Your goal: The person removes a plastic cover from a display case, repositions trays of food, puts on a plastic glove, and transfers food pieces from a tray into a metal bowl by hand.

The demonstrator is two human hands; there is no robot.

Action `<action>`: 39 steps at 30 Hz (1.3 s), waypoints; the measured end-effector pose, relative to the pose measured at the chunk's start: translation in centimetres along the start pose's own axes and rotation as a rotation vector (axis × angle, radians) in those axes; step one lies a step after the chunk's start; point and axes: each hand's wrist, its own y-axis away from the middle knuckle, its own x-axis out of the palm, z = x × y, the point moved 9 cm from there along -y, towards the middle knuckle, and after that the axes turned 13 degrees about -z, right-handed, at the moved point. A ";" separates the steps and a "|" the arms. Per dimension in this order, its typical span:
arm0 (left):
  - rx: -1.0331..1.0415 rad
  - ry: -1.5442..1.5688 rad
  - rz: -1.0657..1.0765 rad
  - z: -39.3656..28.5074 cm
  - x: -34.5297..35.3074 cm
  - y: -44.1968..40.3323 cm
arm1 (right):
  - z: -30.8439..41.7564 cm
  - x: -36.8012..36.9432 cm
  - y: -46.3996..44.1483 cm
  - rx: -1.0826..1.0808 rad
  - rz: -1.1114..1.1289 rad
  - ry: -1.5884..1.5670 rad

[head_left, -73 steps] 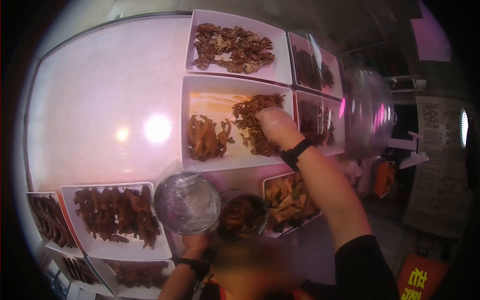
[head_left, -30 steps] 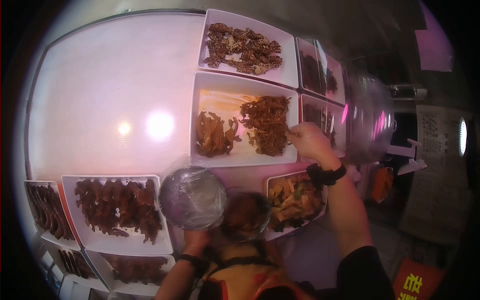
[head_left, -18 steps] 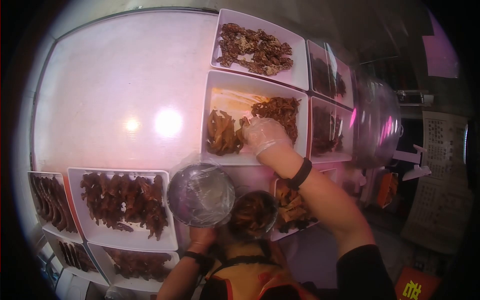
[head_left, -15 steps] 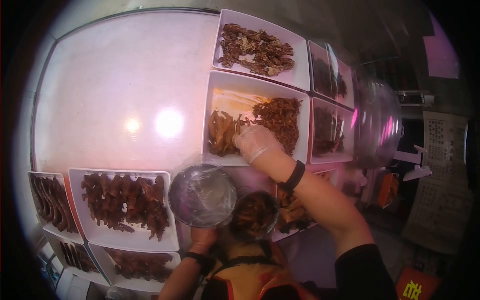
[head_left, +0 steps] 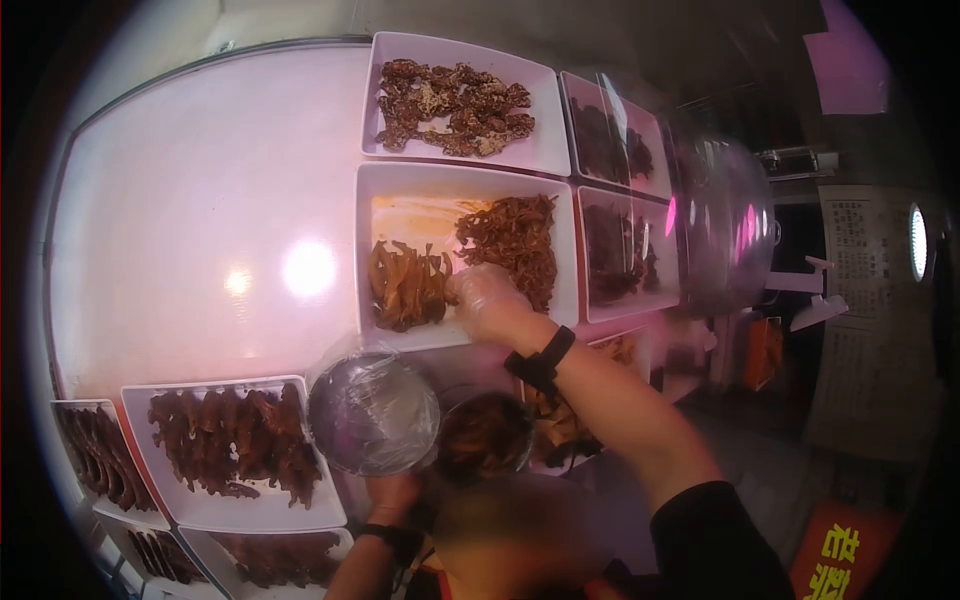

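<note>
My right hand (head_left: 490,303), in a clear plastic glove, reaches into a white tray (head_left: 366,200) of brown cooked meat. Its fingers are curled together at the right edge of a pile of lighter strips (head_left: 408,285); whatever they pinch is hidden. Beside that hand lies a heap of darker shredded pieces (head_left: 515,240). Low in the view, my left hand (head_left: 392,495) supports a round metal bowl (head_left: 374,412) lined with clear plastic film. The bowl hides most of its fingers. Just right of this bowl stands a second bowl with dark brown food (head_left: 485,437).
A tray of sesame-sprinkled meat (head_left: 455,105) lies behind. More trays (head_left: 235,440) of dark meat fill the lower left, and others (head_left: 625,250) stand to the right behind clear panels. A white counter surface (head_left: 200,190) spreads across the upper left.
The view has shifted, so the trays appear further left and lower. My right hand has drawn slightly back from the lighter strips toward the tray's near side. My left hand still supports the lined bowl.
</note>
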 end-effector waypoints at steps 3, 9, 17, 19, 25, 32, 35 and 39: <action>-0.073 -0.007 -0.008 -0.6 -0.5 -0.3 | 0.0 0.3 0.8 -0.118 -0.002 -0.088; -0.032 -0.022 0.014 -0.6 -0.2 -0.3 | -8.7 -8.2 -1.4 0.233 -0.343 -0.095; 0.074 -0.118 -0.020 -0.4 -0.1 -0.1 | -13.3 -7.5 -4.1 0.264 -0.342 0.231; 0.037 -0.081 -0.043 -0.8 -0.7 -0.6 | -13.3 -7.9 -3.8 0.243 -0.293 0.283; 0.022 -0.051 0.001 -0.7 -0.5 -0.8 | -14.4 -11.7 -1.0 0.393 -0.288 -0.174; -0.074 -0.010 0.045 1.1 0.8 0.3 | -8.4 -6.7 1.5 0.515 -0.031 -0.833; -0.056 -0.010 0.001 1.0 0.6 0.2 | -4.5 -2.8 1.1 0.342 0.038 -0.725; 0.075 -0.058 -0.041 0.0 0.3 -0.1 | -2.6 1.1 -0.5 0.184 -0.101 -0.506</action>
